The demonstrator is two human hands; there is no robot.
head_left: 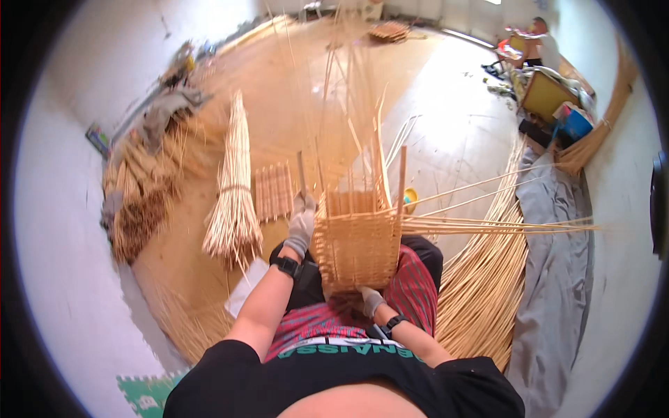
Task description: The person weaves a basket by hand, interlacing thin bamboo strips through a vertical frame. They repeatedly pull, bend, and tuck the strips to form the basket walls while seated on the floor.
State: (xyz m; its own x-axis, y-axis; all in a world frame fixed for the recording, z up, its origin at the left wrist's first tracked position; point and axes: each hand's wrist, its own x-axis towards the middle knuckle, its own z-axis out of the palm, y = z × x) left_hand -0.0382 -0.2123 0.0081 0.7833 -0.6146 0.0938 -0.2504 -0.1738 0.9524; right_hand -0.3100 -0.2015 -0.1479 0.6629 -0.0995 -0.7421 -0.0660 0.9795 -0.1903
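Black cloth of the person's shirt (279, 390) is filling the bottom of the picture, closest to us, with red checked trousers (411, 285) just above it.

Over on the left, a messy heap of brown sticks (139, 202) is lying by the wall. Next to it, a tied bundle of pale sticks (233, 195) is resting on the floor, fanning out at its lower end. A small flat mat of sticks (273, 191) is lying just beside that bundle.

The left hand (302, 224), in a grey glove, is reaching up to the left top corner of the basket (359, 244). Its fingers are curling shut around a thin upright stick there. The half-made woven basket is sitting on the person's lap, between the two arms, and tall thin sticks are poking up out of its rim.

The right hand (369, 301), also gloved, is pressing against the bottom of the basket. Its fingers are bending around the lower edge, but how tightly I cannot tell.

Long loose canes (488, 226) are sticking out sideways to the right. A big curved pile of canes (488, 292) is lying beside a grey cloth (557, 279).
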